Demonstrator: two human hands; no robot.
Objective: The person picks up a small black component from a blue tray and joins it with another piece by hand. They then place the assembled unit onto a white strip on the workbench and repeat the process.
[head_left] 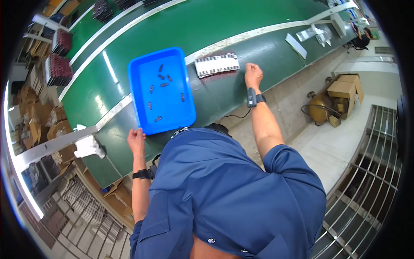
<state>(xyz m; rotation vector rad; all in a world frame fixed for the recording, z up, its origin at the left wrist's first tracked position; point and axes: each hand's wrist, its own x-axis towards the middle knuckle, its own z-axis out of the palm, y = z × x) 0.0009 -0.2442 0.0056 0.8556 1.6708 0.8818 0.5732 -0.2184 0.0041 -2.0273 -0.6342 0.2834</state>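
Observation:
A blue plastic tray (188, 82) lies on the dark green bench in front of me, with several small dark parts (164, 85) scattered over its bottom. My left hand (137, 139) is at the tray's near left corner, its fingers curled and touching or almost touching the rim. To the right of the tray is a flat stack of white strips with dark pieces along the edges (217, 65). Just right of that stack hovers my right hand (253, 74), fingers bent together. Whatever either hand may hold is too small or hidden to make out.
Beyond a pale rail runs a bright green belt surface (168, 30). Bundles of dark reddish parts (59, 69) stand at the far left. A white cloth (89, 147) hangs by the left rail. Clear plastic bags (321, 36) and a white strip (296, 46) lie further right.

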